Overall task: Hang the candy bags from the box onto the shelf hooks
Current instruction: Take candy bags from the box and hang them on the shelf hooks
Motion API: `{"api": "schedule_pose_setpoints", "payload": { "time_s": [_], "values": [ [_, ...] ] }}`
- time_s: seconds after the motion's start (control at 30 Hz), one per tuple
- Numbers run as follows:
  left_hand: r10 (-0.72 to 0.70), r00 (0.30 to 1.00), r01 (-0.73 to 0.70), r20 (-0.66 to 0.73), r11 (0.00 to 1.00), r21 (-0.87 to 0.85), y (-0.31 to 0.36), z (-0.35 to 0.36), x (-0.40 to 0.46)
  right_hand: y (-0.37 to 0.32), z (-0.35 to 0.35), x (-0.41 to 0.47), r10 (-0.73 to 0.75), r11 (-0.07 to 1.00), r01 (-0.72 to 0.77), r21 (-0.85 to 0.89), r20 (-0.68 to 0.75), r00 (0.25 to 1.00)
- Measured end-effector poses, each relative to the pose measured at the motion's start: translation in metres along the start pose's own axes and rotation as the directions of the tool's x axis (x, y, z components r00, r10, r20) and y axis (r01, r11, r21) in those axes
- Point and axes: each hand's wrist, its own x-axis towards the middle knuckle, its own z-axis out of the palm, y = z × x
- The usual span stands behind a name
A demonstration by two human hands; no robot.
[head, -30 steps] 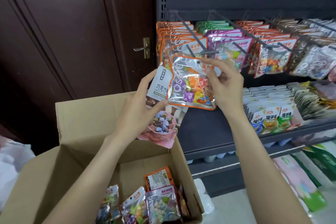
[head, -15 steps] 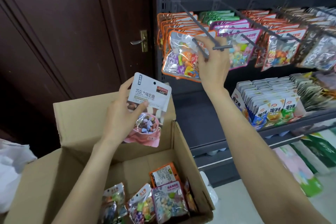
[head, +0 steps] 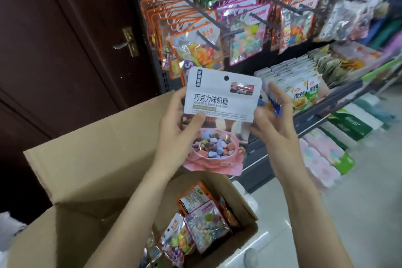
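Both hands meet on one white candy bag [head: 219, 115]: left hand [head: 174, 135] pinches its nine o'clock edge, right hand [head: 272, 124] curls round the three o'clock edge. It hangs upright over the open cardboard box [head: 91, 169], shelf hooks [head: 208, 42] at twelve o'clock.

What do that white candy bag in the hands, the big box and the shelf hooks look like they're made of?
White candy bag: probably matte printed plastic film; smooth, dull face with a punched hang hole.
Box: plain brown cardboard, going by its creased, folded-up flaps.
Shelf hooks: likely metal with a dark grey coating; thin, straight rods holding rows of bags.
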Motion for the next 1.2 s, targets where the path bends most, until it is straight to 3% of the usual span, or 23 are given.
{"api": "schedule_pose_setpoints", "payload": {
  "time_s": [0.1, 0.27, 0.43, 0.57, 0.73, 0.8, 0.93, 1.2],
  "values": [
    [0.007, 0.996, -0.006, 0.090, 1.000, -0.013, 0.000, 0.047, 0.003, -0.001, -0.030, -0.011, -0.054, 0.998, 0.056, 0.027, -0.069, 0.996],
    [0.057, 0.973, -0.069, 0.222, 0.996, 0.048, 0.003, 0.135, 0.022, 0.004, -0.101, 0.005, -0.165, 0.986, 0.156, -0.053, -0.326, 0.931],
    [0.139, 0.961, -0.164, 0.238, 0.982, 0.089, 0.014, 0.228, 0.068, 0.002, -0.199, 0.053, -0.216, 0.972, 0.161, -0.173, -0.374, 0.902],
    [0.116, 0.958, -0.155, 0.261, 0.978, 0.137, 0.021, 0.308, 0.102, -0.003, -0.285, 0.103, -0.193, 0.971, 0.136, -0.199, -0.303, 0.933],
    [0.053, 0.953, -0.140, 0.299, 0.950, 0.279, 0.016, 0.389, 0.152, -0.012, -0.372, 0.168, -0.261, 0.887, 0.179, -0.425, -0.143, 0.955],
    [0.022, 0.960, -0.099, 0.280, 0.960, 0.262, 0.015, 0.418, 0.169, -0.016, -0.399, 0.193, -0.276, 0.858, 0.197, -0.474, -0.103, 0.955],
    [0.064, 0.971, -0.107, 0.230, 0.978, 0.180, 0.008, 0.468, 0.202, -0.015, -0.444, 0.245, -0.336, 0.809, 0.231, -0.541, -0.103, 0.936],
    [0.182, 0.974, -0.210, 0.138, 0.951, 0.227, -0.016, 0.536, 0.280, -0.004, -0.487, 0.342, -0.413, 0.760, 0.253, -0.599, -0.143, 0.899]
  ]
}}
